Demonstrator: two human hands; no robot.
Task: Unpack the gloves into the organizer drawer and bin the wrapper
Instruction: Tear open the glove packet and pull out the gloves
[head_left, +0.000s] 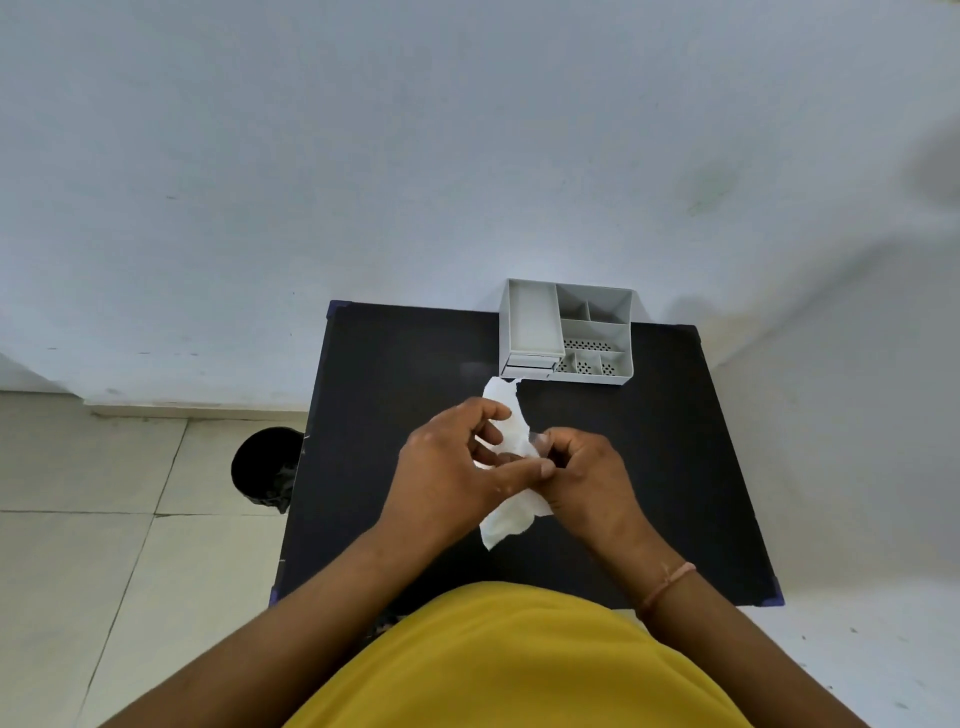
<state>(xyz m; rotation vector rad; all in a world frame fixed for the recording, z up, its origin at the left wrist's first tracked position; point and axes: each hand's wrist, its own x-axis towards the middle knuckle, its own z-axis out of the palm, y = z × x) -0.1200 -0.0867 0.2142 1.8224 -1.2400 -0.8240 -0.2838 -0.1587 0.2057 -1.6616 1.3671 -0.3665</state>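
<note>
Over the middle of the black table (395, 364), both my hands hold a white paper wrapper (506, 415). Its top edge is torn and points toward the organizer; its lower end hangs below my hands. My left hand (452, 467) grips the wrapper's left side between thumb and fingers. My right hand (587, 478) pinches a clear, filmy piece at the wrapper's right edge; I cannot tell if it is a glove. The grey organizer (621, 376) stands at the table's far edge, with its small drawer (530, 366) at the front left, slightly pulled out.
A black bin (265, 467) stands on the tiled floor to the left of the table. A pale wall rises right behind the table and organizer. My yellow shirt fills the bottom of the view.
</note>
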